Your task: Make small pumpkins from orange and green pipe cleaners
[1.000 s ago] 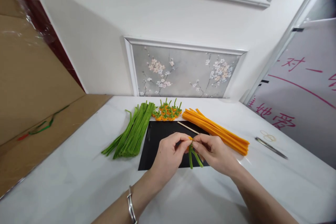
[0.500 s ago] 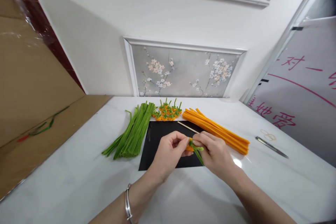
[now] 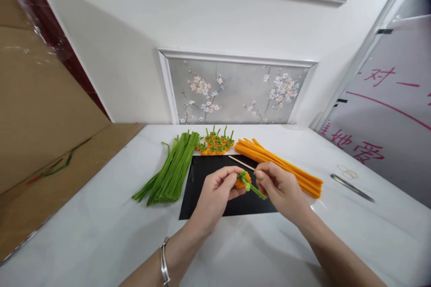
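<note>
My left hand (image 3: 220,190) pinches a small pumpkin-like pipe-cleaner piece (image 3: 240,182), orange with a green twisted top. From that top a green pipe-cleaner length (image 3: 257,191) slants down toward my right hand (image 3: 278,188). The right fingers are curled together beside this green length; whether they grip its end is hidden. Under both hands lies a black mat (image 3: 202,188). A thin wooden stick (image 3: 240,162) rests on the mat, its near end close to the right fingertips.
Green pipe cleaners (image 3: 173,170) lie bundled at left, orange pipe cleaners (image 3: 279,166) at right. Several finished orange-and-green pieces (image 3: 215,143) stand behind the mat. Scissors (image 3: 352,187) and thin loops (image 3: 347,171) lie far right. The wall (image 3: 134,76) closes off the back.
My right hand has moved off the green top, slightly right. The orange piece is turned so more of its green top and hanging green length shows. My left hand keeps its hold.
</note>
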Motion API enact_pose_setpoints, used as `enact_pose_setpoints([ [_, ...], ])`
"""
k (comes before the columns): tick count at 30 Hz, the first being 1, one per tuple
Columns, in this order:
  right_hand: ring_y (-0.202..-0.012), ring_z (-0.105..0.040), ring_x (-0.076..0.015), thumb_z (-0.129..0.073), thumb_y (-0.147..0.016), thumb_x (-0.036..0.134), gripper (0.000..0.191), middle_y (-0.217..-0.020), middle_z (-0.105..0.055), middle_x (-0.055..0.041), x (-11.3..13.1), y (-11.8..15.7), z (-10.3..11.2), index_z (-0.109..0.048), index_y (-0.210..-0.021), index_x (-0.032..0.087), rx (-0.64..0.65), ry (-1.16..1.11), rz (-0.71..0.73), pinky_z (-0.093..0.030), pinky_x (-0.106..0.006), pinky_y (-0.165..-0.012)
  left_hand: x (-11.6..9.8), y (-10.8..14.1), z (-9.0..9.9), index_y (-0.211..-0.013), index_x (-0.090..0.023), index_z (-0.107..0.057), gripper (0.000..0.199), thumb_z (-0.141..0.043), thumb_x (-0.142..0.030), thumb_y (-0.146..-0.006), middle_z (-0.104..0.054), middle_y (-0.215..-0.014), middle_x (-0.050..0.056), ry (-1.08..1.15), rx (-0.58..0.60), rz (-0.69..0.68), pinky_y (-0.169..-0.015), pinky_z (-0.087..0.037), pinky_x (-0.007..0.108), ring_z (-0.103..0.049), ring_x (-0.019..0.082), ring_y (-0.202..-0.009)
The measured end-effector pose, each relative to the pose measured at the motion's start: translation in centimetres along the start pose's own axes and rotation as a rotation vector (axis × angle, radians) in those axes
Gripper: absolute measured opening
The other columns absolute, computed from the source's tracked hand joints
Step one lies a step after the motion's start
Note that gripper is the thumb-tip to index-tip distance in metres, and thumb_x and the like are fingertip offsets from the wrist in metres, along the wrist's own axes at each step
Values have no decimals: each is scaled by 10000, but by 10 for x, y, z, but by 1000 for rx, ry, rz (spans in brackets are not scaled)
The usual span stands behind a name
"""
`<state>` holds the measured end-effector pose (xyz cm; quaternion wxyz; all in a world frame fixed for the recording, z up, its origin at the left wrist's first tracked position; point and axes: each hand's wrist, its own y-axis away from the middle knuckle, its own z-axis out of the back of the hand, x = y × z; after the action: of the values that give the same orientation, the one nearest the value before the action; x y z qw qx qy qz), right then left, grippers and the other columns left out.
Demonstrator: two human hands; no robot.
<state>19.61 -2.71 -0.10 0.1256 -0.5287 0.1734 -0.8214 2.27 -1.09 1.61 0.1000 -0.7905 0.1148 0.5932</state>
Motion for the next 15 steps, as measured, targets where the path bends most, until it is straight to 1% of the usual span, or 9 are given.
enact_pose_setpoints([
  [4, -524, -614, -140, -489, -942, 472, 287, -609, -608, 4, 1, 2, 1, -547, -896, 195, 114, -171, -75, -513, -250, -514, -1, 0, 0, -840, -152, -720, 288, -605, -415, -854, -664, -887, 65, 76, 27, 11, -756, -577, 300, -611, 185, -895],
  [7, -509, -616, -134, -550, -909, 473, 282, -601, -607, 21, 3, 2, 1, -530, -940, 193, 166, -240, -120, -521, -248, -503, -2, 0, -1, -831, -149, -714, 305, -664, -448, -809, -652, -837, 46, 25, 17, 8, -764, -575, 302, -608, 168, -844],
  [9, -512, -619, -130, -599, -877, 454, 285, -619, -614, 29, 4, 2, -1, -516, -970, 197, 205, -268, -158, -525, -247, -504, -1, 0, -1, -832, -148, -702, 278, -740, -409, -744, -648, -797, 24, -28, 8, 4, -767, -571, 301, -611, 144, -773],
  [11, -522, -617, -126, -620, -860, 418, 272, -643, -625, 30, 5, 2, -2, -504, -979, 202, 240, -290, -186, -527, -249, -514, 0, -1, -1, -811, -149, -680, 261, -785, -357, -694, -640, -739, 2, -69, -11, -1, -727, -568, 283, -601, 118, -685],
  [13, -536, -600, -119, -608, -866, 366, 221, -664, -632, 27, 7, 2, -3, -501, -973, 206, 257, -271, -172, -511, -245, -522, 1, -2, -2, -777, -153, -654, 237, -788, -326, -685, -625, -694, -15, -90, -36, -6, -669, -558, 256, -580, 99, -626],
  [15, -560, -575, -114, -577, -879, 315, 154, -676, -630, 25, 8, 3, -3, -507, -964, 207, 251, -212, -122, -478, -236, -527, 2, -1, -3, -761, -163, -631, 212, -777, -301, -691, -609, -694, -26, -69, -57, -5, -642, -546, 231, -570, 93, -629],
])
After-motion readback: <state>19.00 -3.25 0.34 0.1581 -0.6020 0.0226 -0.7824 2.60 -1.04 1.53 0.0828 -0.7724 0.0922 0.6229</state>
